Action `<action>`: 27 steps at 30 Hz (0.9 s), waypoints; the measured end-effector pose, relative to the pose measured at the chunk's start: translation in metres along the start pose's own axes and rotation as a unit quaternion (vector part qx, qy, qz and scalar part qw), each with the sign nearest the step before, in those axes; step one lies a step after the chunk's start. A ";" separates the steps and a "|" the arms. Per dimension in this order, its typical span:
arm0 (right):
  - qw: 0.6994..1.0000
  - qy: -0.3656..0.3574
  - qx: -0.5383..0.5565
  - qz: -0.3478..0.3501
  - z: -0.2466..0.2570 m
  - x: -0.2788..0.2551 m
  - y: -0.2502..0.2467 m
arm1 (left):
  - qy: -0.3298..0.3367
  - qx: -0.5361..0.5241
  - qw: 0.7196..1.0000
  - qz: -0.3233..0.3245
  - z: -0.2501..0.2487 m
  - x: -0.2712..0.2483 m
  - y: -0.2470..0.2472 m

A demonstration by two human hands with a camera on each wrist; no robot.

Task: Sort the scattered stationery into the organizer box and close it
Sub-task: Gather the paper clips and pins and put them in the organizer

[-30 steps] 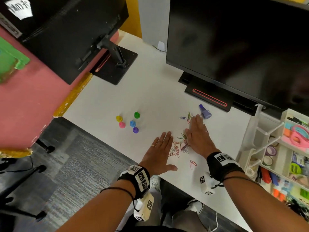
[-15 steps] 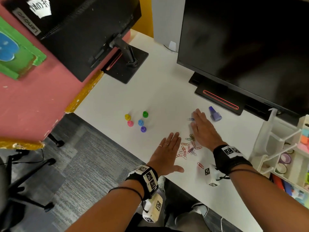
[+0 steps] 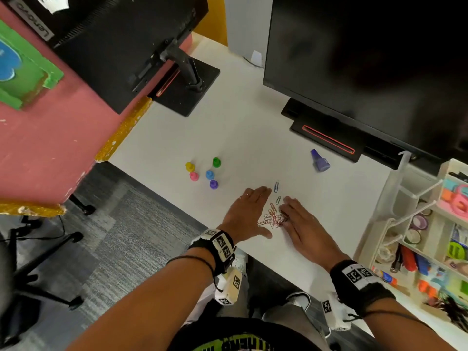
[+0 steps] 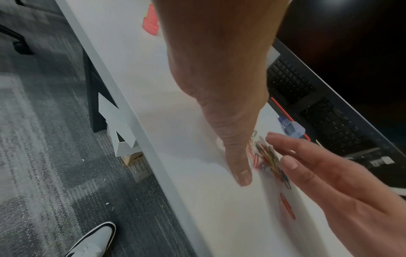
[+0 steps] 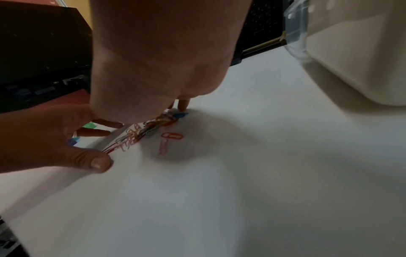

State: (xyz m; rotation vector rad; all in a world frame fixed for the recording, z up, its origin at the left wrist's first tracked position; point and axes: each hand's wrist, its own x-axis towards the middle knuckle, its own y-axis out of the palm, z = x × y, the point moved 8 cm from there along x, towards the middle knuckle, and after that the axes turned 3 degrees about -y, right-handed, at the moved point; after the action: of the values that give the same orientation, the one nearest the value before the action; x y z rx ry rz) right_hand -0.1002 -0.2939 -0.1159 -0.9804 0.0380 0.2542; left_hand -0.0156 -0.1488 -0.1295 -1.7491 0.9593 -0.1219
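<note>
A pile of coloured paper clips lies on the white desk between my two hands. My left hand lies flat with straight fingers on the pile's left side; my right hand lies flat against its right side. The pile also shows in the left wrist view as paper clips and in the right wrist view as paper clips, with two loose red clips beside it. A blue clip lies just beyond my fingertips. The open organizer box stands at the right.
Several small coloured caps stand left of my hands. A purple cap lies near the monitor base. Two monitors rise at the back. The desk's front edge runs just under my wrists.
My right hand has drawn back toward me and left, sweeping the scattered clips into a tight pile against my left hand. The camera has also shifted.
</note>
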 end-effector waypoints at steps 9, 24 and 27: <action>0.998 0.062 -0.022 0.019 -0.019 0.034 -0.012 | 0.068 0.023 0.997 0.036 -0.025 0.040 -0.015; 0.988 0.142 -0.014 -0.064 -0.014 -0.007 -0.007 | 0.103 -0.025 0.994 0.006 -0.047 0.029 -0.011; 0.986 0.132 -0.033 -0.092 -0.009 0.004 -0.012 | 0.102 -0.016 0.995 -0.006 -0.052 0.030 -0.014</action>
State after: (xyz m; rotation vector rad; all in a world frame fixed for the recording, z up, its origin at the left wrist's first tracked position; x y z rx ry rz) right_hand -0.0924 -0.3071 -0.1119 -1.0713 0.1807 -0.0462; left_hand -0.0143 -0.2067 -0.1074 -1.7977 1.1035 -0.2995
